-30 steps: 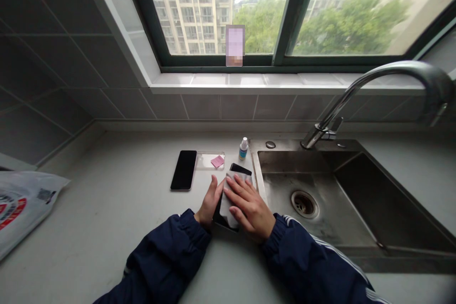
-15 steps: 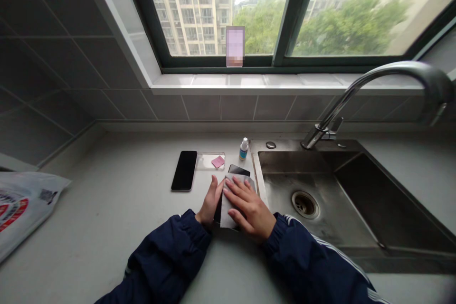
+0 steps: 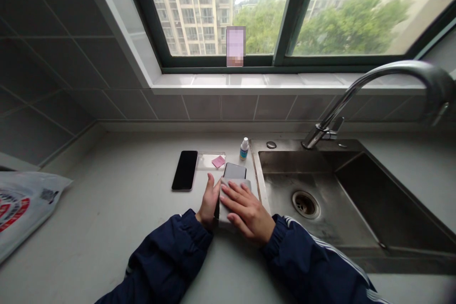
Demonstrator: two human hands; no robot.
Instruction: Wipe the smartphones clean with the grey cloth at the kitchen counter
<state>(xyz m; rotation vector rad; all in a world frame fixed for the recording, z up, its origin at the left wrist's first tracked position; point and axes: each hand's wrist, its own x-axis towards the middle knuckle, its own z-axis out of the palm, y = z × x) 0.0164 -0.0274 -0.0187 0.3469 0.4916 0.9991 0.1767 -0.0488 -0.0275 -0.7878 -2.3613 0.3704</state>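
Observation:
My left hand grips a smartphone by its left edge, thumb up and the other fingers mostly hidden. A pale grey wiping cloth covers most of the phone's upper face, leaving the glossy far end bare. Flat on the cloth lies my right hand, its fingers stretched out and slightly apart. Beyond the hands, a second black-screened smartphone rests on the counter. Beside it is a clear phone case with a small pink square on it. A small white-capped bottle stands upright close by.
The steel sink is set into the counter on the right, with a chrome faucet arching over it. A printed plastic bag lies at the left. The window sill runs along the back.
My right hand and the cloth have shifted slightly left and nearer to me. The held phone's tilt has changed, and its far end now looks lighter and shows more.

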